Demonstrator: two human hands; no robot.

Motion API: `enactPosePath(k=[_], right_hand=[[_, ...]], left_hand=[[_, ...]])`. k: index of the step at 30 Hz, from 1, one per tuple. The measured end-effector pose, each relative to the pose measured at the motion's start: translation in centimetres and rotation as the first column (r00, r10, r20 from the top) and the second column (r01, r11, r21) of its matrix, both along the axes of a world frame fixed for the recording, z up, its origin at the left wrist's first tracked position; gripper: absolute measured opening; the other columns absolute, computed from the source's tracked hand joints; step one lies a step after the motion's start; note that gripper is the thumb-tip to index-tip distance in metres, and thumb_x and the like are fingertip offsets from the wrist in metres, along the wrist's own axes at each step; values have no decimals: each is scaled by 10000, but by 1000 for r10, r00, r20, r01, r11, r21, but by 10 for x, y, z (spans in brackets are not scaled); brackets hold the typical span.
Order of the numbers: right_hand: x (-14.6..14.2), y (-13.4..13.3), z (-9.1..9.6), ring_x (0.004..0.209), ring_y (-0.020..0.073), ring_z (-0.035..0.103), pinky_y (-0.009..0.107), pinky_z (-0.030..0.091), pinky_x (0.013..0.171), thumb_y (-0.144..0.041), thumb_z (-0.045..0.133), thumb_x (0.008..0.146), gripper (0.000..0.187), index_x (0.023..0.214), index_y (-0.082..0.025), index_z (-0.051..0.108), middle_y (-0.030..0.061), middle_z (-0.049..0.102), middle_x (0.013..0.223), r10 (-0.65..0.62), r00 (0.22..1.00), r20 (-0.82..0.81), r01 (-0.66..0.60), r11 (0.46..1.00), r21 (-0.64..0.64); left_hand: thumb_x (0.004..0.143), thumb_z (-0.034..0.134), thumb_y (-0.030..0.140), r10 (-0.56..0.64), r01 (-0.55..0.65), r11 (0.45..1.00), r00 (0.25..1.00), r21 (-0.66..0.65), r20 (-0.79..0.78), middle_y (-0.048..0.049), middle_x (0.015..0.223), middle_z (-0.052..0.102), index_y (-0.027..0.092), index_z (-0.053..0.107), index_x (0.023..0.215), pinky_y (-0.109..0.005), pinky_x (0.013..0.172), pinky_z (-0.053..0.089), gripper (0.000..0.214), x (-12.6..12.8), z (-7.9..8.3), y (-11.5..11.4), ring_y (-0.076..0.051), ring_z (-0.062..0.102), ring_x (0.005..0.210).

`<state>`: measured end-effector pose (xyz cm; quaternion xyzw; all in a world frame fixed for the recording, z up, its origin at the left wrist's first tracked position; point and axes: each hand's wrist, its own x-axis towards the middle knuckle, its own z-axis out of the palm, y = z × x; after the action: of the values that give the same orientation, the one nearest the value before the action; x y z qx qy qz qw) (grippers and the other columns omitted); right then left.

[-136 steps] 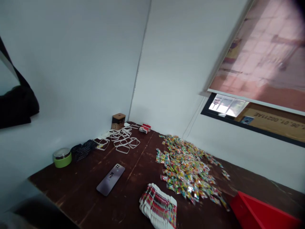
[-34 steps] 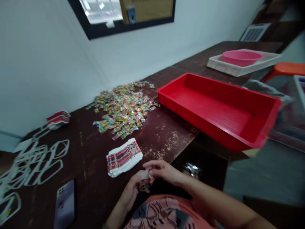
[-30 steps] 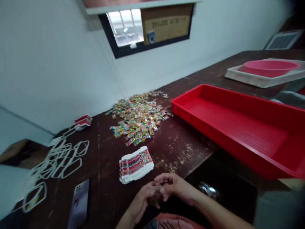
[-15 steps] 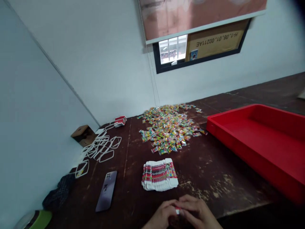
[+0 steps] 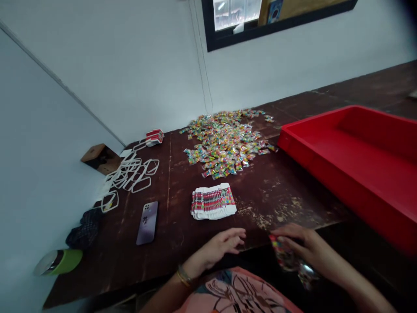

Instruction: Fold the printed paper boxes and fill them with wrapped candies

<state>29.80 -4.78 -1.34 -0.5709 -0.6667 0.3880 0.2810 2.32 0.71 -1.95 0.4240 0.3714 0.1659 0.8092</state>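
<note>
My left hand (image 5: 224, 243) is over the table's front edge, its fingers stretched out and nothing in them. To the right, my right hand (image 5: 301, 241) is closed on a small printed box (image 5: 276, 247), red and many-coloured and blurred by motion. Below that hand, something shiny (image 5: 308, 271) shows against the dark; I cannot make out what it is. In front of my left hand lies a fanned stack of flat printed cartons (image 5: 213, 202), white and red. Behind the stack spreads a heap of small clear-wrapped colourful sweets (image 5: 224, 143).
A large red tray (image 5: 325, 174) stands on the right. At left lie a purple phone (image 5: 147, 224), white loops (image 5: 130, 171), a brown cardboard box (image 5: 101, 158), red-and-white cartons (image 5: 154, 137), dark cloth (image 5: 84, 230) and a green-banded container (image 5: 68, 261). The wall bounds the table's back.
My hands were together at the table's front edge and are now apart. The right one has moved right with the box; the left has opened. The view has tilted down.
</note>
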Motion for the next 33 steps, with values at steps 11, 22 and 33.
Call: enactPosePath(k=[11,22,33], right_hand=[[-95,158,-34,1096,267,546,368,448,918,-151,593,809,416,1223,-113,575,155,587,1256,188,770,610,-406,881,242],[-100,58,-5,1020,223,558,380,421,904,-235,514,920,223,1096,-207,649,94,647,1156,223,889,401,-396,815,424],[-79,62,8,1087,228,551,351,436,923,-337,742,734,188,679,-173,670,81,610,1159,319,945,-67,-305,937,169]], left_hand=[[754,667,430,212,-217,974,974,-59,-85,-103,945,643,128,604,1045,-286,693,437,424,-19,-16,22,-176,630,785],[648,669,185,361,-310,907,921,-285,147,-93,924,680,127,641,942,-355,801,459,301,-7,-15,19,-223,629,876],[583,696,181,-23,16,989,999,-150,-42,-13,604,607,123,604,735,-233,529,369,186,7,-4,-5,-108,518,527]])
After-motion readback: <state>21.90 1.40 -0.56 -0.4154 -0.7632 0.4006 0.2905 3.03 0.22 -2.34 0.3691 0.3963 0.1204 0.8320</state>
